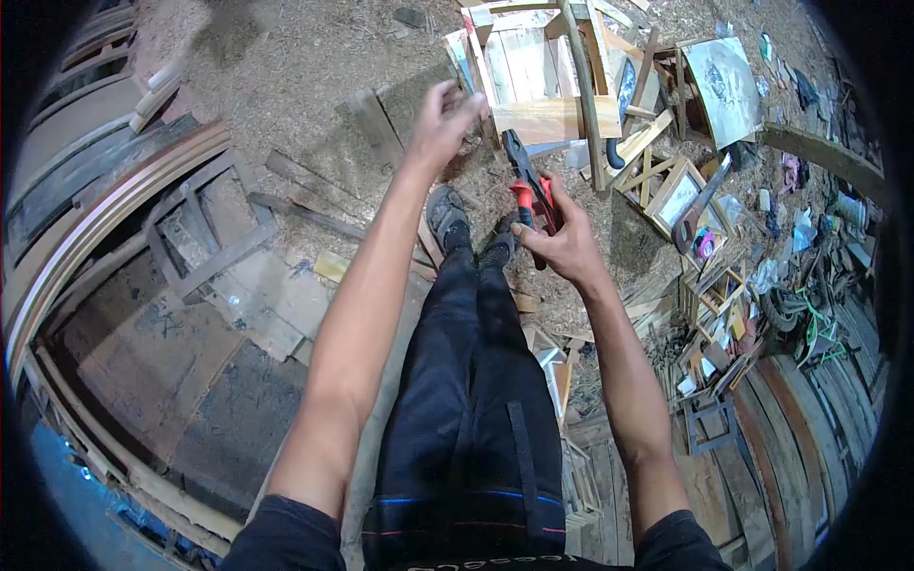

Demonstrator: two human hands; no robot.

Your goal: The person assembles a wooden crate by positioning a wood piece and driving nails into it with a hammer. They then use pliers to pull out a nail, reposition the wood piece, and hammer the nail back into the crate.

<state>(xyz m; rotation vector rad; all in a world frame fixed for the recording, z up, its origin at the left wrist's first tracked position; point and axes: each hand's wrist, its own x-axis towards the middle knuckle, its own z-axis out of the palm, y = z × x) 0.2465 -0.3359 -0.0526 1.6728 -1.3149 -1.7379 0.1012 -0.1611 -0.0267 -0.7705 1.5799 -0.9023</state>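
Note:
My right hand (pixel 564 240) is closed around the handles of a pair of pliers (pixel 525 181) with red and black grips. The dark jaws of the pliers point up and away, toward a wooden frame piece (pixel 538 118) with pale slats. My left hand (pixel 446 124) is raised just left of that piece, its fingers loosely curled, apart and somewhat blurred. Nothing shows in it. Between the hands and below them are my shoes (pixel 447 219) on the dusty ground.
A handsaw (pixel 700 209) lies at the right beside a small wooden frame (pixel 674 195) and scattered scraps. A wooden pole (pixel 581 90) leans across the slatted piece. Loose boards (pixel 376 128) lie at the left, near a large wooden structure (pixel 114 238).

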